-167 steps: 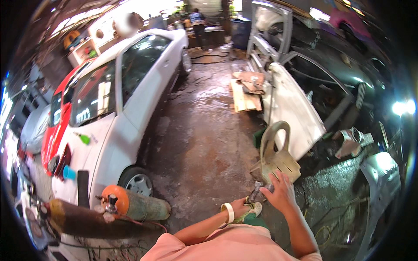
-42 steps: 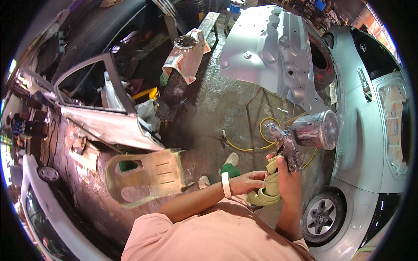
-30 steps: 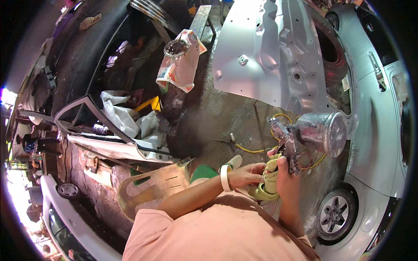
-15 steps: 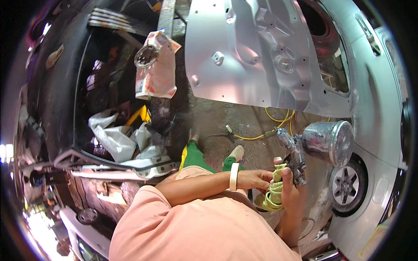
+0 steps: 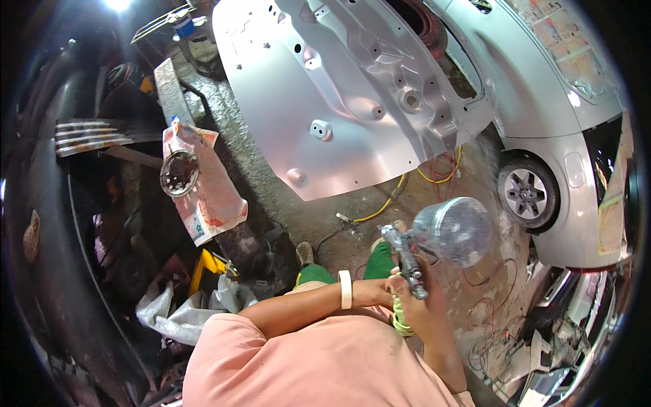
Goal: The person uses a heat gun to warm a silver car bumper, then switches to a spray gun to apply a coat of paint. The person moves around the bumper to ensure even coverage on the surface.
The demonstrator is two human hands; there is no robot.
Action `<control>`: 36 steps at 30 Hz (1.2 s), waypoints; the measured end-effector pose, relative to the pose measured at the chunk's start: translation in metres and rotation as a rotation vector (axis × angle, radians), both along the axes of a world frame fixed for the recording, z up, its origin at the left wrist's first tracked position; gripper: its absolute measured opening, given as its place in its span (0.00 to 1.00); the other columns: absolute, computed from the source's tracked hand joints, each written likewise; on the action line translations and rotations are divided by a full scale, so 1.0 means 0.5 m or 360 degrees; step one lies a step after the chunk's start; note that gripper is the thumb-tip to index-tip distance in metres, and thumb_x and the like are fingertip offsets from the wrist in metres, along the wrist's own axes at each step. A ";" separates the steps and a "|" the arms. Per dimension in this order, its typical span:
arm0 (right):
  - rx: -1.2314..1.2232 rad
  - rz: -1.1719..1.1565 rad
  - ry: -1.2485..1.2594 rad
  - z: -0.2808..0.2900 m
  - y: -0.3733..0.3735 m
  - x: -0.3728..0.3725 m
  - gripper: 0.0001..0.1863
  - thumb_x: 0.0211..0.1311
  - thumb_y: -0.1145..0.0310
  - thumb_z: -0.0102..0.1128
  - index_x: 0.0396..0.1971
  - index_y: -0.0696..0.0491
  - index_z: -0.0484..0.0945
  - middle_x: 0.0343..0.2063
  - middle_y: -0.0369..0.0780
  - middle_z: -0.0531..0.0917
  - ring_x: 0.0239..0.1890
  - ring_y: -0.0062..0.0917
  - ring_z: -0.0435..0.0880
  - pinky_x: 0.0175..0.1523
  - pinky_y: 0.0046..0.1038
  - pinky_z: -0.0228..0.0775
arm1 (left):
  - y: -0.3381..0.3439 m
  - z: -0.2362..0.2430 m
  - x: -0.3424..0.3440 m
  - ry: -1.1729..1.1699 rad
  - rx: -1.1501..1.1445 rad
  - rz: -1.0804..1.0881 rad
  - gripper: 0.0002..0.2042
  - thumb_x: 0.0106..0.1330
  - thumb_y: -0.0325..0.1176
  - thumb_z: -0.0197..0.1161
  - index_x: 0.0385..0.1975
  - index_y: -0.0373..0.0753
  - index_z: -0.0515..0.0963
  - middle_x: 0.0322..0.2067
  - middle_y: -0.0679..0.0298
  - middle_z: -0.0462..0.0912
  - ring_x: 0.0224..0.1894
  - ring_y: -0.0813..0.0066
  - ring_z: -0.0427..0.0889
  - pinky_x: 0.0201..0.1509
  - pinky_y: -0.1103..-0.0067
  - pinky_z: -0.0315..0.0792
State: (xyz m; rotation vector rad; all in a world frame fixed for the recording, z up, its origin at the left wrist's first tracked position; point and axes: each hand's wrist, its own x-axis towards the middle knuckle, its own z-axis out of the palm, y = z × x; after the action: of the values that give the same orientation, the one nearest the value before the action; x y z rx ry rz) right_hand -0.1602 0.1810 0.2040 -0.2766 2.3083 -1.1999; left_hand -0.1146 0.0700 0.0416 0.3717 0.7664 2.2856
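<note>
My right hand [image 5: 420, 306] grips the handle of a metal spray gun [image 5: 405, 260] whose large round cup [image 5: 453, 230] sticks out to the right. Pale green material [image 5: 401, 317] is wound round the lower handle or hose below the gun. My left hand [image 5: 374, 292], with a white band at the wrist, reaches across from the left with its fingers curled against this wrapped part, partly hidden behind my right hand. The gun is held in front of my body, above my green-trousered legs.
A large silver stamped panel [image 5: 346, 136] lies ahead, beside a silver car [image 5: 569, 190] on the right. Left are a dark car body [image 5: 54, 264], a bench [image 5: 169, 88], printed paper with a metal ring [image 5: 210, 210], and white sacks [image 5: 163, 312]. Hoses [image 5: 380, 210] cross the floor.
The view has turned from the aisle between cars toward the silver panel and car. Over the last second the spray gun and my hands have shifted leftward in view.
</note>
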 end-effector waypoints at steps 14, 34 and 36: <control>0.0246 0.0747 0.0384 -0.164 -0.246 0.144 0.34 0.70 0.46 0.56 0.66 0.54 0.66 0.51 0.56 0.80 0.49 0.56 0.81 0.49 0.48 0.75 | -0.149 -0.401 0.229 0.1215 -0.1370 0.0305 0.20 0.77 0.37 0.49 0.65 0.38 0.70 0.63 0.54 0.73 0.64 0.62 0.72 0.71 0.65 0.63; 0.0735 -0.0342 0.0420 0.059 -0.185 0.017 0.21 0.69 0.55 0.65 0.46 0.59 0.77 0.26 0.44 0.83 0.28 0.33 0.79 0.36 0.35 0.70 | -0.024 -0.148 0.078 0.0616 -0.0541 -0.0239 0.25 0.63 0.23 0.59 0.62 0.37 0.69 0.56 0.63 0.75 0.58 0.72 0.73 0.64 0.73 0.69; 0.0396 -0.0225 0.0416 -0.008 -0.201 0.033 0.24 0.69 0.54 0.65 0.52 0.58 0.75 0.28 0.44 0.84 0.30 0.30 0.80 0.39 0.33 0.72 | -0.030 -0.147 0.096 0.0766 -0.0241 -0.0040 0.28 0.65 0.26 0.62 0.67 0.37 0.66 0.60 0.60 0.75 0.64 0.73 0.72 0.69 0.72 0.66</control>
State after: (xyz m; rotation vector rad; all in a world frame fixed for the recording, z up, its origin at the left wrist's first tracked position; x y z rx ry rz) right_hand -0.1437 0.0805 0.2002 -0.1915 2.7141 -0.9735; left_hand -0.0667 0.0549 -0.0320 0.8714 1.1550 2.1174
